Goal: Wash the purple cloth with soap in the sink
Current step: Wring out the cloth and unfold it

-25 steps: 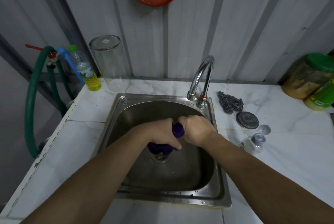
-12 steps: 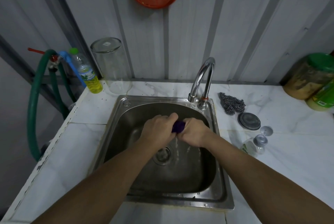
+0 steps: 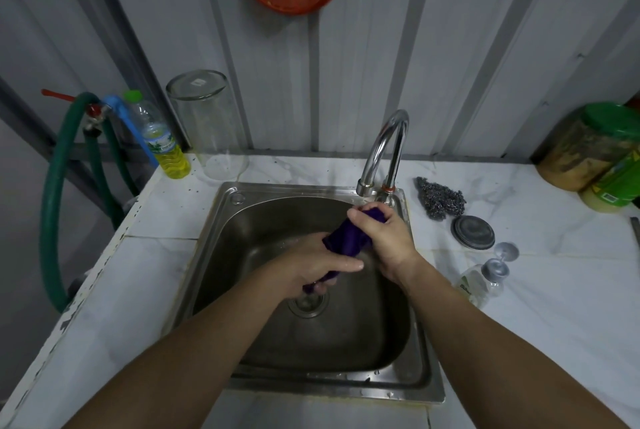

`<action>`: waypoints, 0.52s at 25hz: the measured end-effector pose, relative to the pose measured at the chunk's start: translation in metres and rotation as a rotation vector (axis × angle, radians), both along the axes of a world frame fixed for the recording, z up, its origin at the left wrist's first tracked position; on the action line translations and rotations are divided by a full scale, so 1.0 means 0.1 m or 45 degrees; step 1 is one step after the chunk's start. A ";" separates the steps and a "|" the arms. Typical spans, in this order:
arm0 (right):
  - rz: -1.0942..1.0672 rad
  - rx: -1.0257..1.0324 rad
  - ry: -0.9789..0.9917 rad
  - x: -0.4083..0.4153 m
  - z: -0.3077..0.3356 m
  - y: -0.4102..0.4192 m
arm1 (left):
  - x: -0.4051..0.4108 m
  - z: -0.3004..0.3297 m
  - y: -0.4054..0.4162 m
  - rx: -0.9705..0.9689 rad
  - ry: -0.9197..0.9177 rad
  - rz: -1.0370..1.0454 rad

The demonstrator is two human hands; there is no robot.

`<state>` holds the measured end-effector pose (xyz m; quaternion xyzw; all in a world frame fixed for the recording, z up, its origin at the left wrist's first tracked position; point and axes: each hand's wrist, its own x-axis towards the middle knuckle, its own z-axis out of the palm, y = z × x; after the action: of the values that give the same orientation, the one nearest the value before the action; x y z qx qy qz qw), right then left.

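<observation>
- Where half a second ago the two hands sat bunched knuckle to knuckle over the drain, they are now pulled apart along the purple cloth (image 3: 348, 238), which shows as a twisted rope between them.
- Right hand (image 3: 384, 238) has risen toward the faucet (image 3: 384, 148), fist closed on the upper end of the cloth, just below the spout.
- Left hand (image 3: 317, 264) stays low, fingers wrapped round the lower end, a dark tail poking out under the palm right above the drain (image 3: 306, 302).
- Cloth is off the basin floor, held in the air inside the sink (image 3: 263, 290); wet sheen on the left fingers.
- No stream visible from the spout; cannot tell if water runs.
- Judgement: reads as wringing or twist-scrubbing, so the wash is well along, with rinsing perhaps left.
- Outward: clear soap dispenser (image 3: 481, 281) lies tipped on the counter (image 3: 554, 290) right of the sink, untouched; steel scourer (image 3: 440, 198) and round lid (image 3: 472, 232) beside it.
- Yellow liquid bottle (image 3: 166, 148) and upturned glass (image 3: 207, 127) at back left.
</observation>
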<state>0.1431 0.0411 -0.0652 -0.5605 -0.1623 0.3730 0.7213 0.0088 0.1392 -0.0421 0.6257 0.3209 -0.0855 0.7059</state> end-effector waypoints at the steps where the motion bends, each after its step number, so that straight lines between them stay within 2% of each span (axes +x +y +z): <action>1: -0.009 0.092 0.187 -0.03 -0.01 0.02 | 0.01 0.03 -0.05 -0.032 0.036 -0.062; 3: -0.020 0.170 0.397 -0.05 -0.03 0.06 | 0.04 0.04 -0.15 0.040 0.132 -0.098; 4: -0.053 0.141 0.412 -0.06 -0.04 0.09 | 0.06 0.04 -0.19 0.148 0.165 -0.099; 5: -0.092 0.081 0.387 -0.07 -0.05 0.12 | 0.09 0.03 -0.22 0.344 0.177 -0.126; 8: -0.191 -0.155 0.232 -0.07 -0.06 0.24 | 0.16 -0.02 -0.26 1.180 0.182 -0.382; 10: -0.244 -0.291 0.160 -0.05 -0.06 0.31 | 0.17 -0.06 -0.28 1.429 0.168 -0.443; 13: -0.305 -0.514 0.015 -0.01 -0.07 0.39 | 0.17 -0.10 -0.29 1.659 0.117 -0.508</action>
<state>0.1425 0.0802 -0.0719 -0.7065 -0.0128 0.3129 0.6347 0.0255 0.1099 -0.0524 0.9659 0.2149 -0.0298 0.1416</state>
